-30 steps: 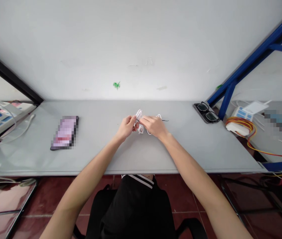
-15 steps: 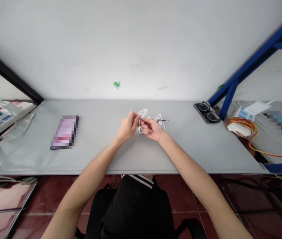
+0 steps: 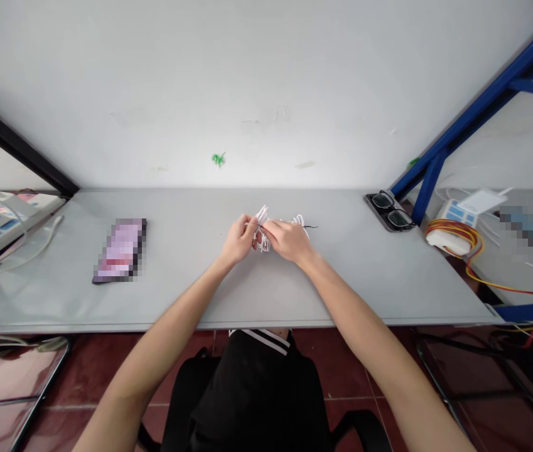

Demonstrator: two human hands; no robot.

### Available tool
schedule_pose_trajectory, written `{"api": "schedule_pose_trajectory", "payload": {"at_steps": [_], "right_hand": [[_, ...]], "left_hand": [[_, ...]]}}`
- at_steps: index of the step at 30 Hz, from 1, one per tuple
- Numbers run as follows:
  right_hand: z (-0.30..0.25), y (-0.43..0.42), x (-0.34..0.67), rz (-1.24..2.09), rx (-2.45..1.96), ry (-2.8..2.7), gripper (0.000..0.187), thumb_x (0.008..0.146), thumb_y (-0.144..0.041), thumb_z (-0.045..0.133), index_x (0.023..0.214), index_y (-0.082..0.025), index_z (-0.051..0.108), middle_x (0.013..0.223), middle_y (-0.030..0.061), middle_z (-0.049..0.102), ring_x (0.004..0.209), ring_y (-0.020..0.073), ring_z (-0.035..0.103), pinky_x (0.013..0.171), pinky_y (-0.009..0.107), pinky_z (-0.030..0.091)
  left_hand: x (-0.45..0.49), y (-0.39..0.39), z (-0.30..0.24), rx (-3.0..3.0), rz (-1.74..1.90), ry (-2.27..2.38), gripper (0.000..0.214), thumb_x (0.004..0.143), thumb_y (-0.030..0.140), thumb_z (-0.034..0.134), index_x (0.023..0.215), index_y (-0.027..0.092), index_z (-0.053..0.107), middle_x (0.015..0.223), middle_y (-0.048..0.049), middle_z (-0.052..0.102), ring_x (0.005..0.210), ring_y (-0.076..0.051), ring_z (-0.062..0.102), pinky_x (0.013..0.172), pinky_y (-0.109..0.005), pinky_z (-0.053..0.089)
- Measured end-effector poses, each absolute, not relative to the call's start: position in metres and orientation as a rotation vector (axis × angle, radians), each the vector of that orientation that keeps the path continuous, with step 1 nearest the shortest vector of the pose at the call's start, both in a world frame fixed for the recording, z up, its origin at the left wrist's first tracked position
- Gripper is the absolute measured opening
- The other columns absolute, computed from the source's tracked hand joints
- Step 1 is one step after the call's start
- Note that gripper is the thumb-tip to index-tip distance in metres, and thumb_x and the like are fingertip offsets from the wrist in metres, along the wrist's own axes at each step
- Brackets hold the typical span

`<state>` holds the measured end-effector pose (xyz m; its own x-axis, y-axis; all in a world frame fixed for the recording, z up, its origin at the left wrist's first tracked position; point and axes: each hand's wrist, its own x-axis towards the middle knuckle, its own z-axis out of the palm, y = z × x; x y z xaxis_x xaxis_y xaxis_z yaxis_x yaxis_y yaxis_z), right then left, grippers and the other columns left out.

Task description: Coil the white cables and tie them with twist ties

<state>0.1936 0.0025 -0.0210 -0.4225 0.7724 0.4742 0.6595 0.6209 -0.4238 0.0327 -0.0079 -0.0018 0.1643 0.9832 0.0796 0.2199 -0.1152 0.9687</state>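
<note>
I had both hands close together over the middle of the counter, working on a bundle of white cable. The left hand gripped the bundle between thumb and fingers, so that its loops stuck up above the fingertips and more of the cable hung below, between the two hands. The right hand met it from the other side, palm down, its fingers pinched on the thin black tie around the bundle; the exact hold of its fingertips was hidden from me.

Just behind the right hand, a second white bundle lay on the counter, partly covered by that hand, with a dark tie end poking out to the right. Well apart on the left I saw a phone, its screen blurred into blocks. Near the far right corner, a pair of glasses rested on a dark, flat case. Beyond the right edge, red and yellow wires were looped around a white power strip, next to a blue metal frame.
</note>
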Motion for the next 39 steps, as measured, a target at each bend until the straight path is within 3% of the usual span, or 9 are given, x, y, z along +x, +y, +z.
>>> {"api": "schedule_pose_trajectory", "payload": {"at_steps": [4, 7, 9, 12, 18, 29, 34, 39], "right_hand": [[-0.021, 0.003, 0.182, 0.962, -1.035, -1.765, 0.036, 0.094, -0.044, 0.043, 0.066, -0.022, 0.049, 0.055, -0.0019, 0.050, 0.047, 0.0117, 0.041, 0.051, 0.027, 0.031], [-0.018, 0.005, 0.176, 1.623, -0.959, -1.319, 0.035, 0.085, -0.049, 0.050, 0.063, -0.023, 0.044, 0.045, -0.0069, 0.038, 0.036, 0.0080, 0.021, 0.041, 0.026, 0.023], [-0.016, 0.007, 0.176, 1.793, -0.933, -1.167, 0.032, 0.080, -0.046, 0.055, 0.061, -0.022, 0.044, 0.044, -0.0075, 0.037, 0.035, 0.0061, 0.016, 0.039, 0.025, 0.018], [-0.013, 0.006, 0.182, 1.677, -0.988, -1.215, 0.028, 0.081, -0.042, 0.056, 0.064, -0.020, 0.053, 0.048, -0.0045, 0.046, 0.036, 0.0059, 0.024, 0.039, 0.024, 0.017], [-0.009, 0.009, 0.205, 1.039, -1.202, -1.474, 0.025, 0.087, -0.041, 0.052, 0.076, -0.020, 0.060, 0.054, -0.0031, 0.052, 0.045, 0.0094, 0.041, 0.045, 0.023, 0.030], [-0.003, 0.016, 0.226, 1.047, -1.154, -1.298, 0.029, 0.089, -0.048, 0.050, 0.082, -0.021, 0.058, 0.054, -0.0039, 0.050, 0.042, 0.0083, 0.032, 0.043, 0.023, 0.023], [0.001, 0.019, 0.248, 0.734, -1.286, -1.338, 0.026, 0.090, -0.043, 0.047, 0.081, -0.021, 0.058, 0.055, -0.0030, 0.050, 0.051, 0.0122, 0.045, 0.053, 0.025, 0.034], [-0.002, 0.019, 0.274, 0.444, -1.747, -1.596, 0.014, 0.084, -0.032, 0.054, 0.077, -0.021, 0.059, 0.058, 0.0005, 0.058, 0.056, 0.0168, 0.052, 0.061, 0.029, 0.038]], "left_hand": [[0.030, -0.010, -0.004, 1.798, 1.078, 1.302, 0.023, 0.098, 0.038, 0.038, 0.084, 0.021, 0.044, 0.067, 0.0014, 0.061, 0.053, -0.011, 0.053, 0.057, -0.024, 0.038], [0.029, -0.011, -0.004, 2.035, 1.094, 1.377, 0.016, 0.096, 0.036, 0.044, 0.090, 0.022, 0.047, 0.075, -0.0009, 0.064, 0.061, -0.013, 0.056, 0.062, -0.026, 0.037], [0.030, -0.011, -0.004, 2.060, 1.103, 1.388, 0.014, 0.095, 0.035, 0.047, 0.091, 0.022, 0.049, 0.076, -0.0015, 0.064, 0.062, -0.014, 0.056, 0.062, -0.026, 0.036], [0.031, -0.009, -0.005, 1.877, 1.133, 1.379, 0.021, 0.094, 0.040, 0.047, 0.086, 0.021, 0.050, 0.070, -0.0003, 0.061, 0.058, -0.013, 0.054, 0.060, -0.026, 0.038], [0.023, -0.001, -0.002, 1.374, 1.132, 1.329, 0.034, 0.086, 0.050, 0.059, 0.082, 0.017, 0.056, 0.074, -0.0034, 0.062, 0.066, -0.014, 0.064, 0.059, -0.026, 0.050], [0.015, -0.002, 0.004, 1.576, 0.989, 1.492, 0.029, 0.084, 0.044, 0.060, 0.077, 0.018, 0.069, 0.057, -0.0012, 0.062, 0.049, -0.013, 0.057, 0.049, -0.024, 0.040], [0.012, 0.003, -0.001, 1.684, 0.966, 1.582, 0.027, 0.080, 0.043, 0.062, 0.072, 0.018, 0.071, 0.068, -0.0053, 0.070, 0.057, -0.016, 0.060, 0.053, -0.026, 0.040], [0.014, 0.008, -0.011, 1.757, 0.860, 1.633, 0.020, 0.079, 0.035, 0.063, 0.072, 0.018, 0.070, 0.078, -0.0070, 0.074, 0.071, -0.019, 0.066, 0.065, -0.028, 0.044]]}}
